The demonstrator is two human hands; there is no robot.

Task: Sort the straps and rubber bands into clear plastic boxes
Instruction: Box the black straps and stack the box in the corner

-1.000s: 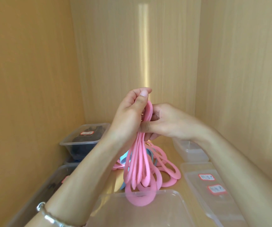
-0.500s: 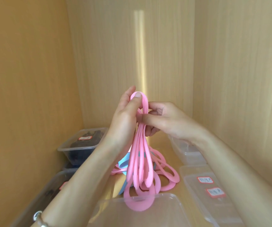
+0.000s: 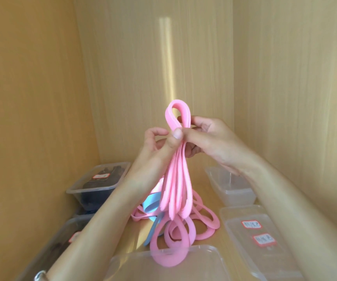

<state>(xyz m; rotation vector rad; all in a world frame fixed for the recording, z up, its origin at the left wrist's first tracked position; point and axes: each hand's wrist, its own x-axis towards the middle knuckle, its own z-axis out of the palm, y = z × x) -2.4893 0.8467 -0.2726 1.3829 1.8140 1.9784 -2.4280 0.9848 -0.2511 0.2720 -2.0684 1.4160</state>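
Pink straps (image 3: 175, 189): flat matte bands with finely toothed edges, bunched together. The folded top loop stands above the hands, and the lower loops hang over the near clear box (image 3: 204, 264). The right hand (image 3: 210, 142) pinches the bundle between thumb and fingers; the left hand (image 3: 155, 147) grips it alongside.

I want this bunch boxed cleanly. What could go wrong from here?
The pink straps, pinched between left hand and right hand, hang into a pile holding a blue strap; lifting may drag it along. The lowest loop hangs across the rim of the near clear box and might catch there.
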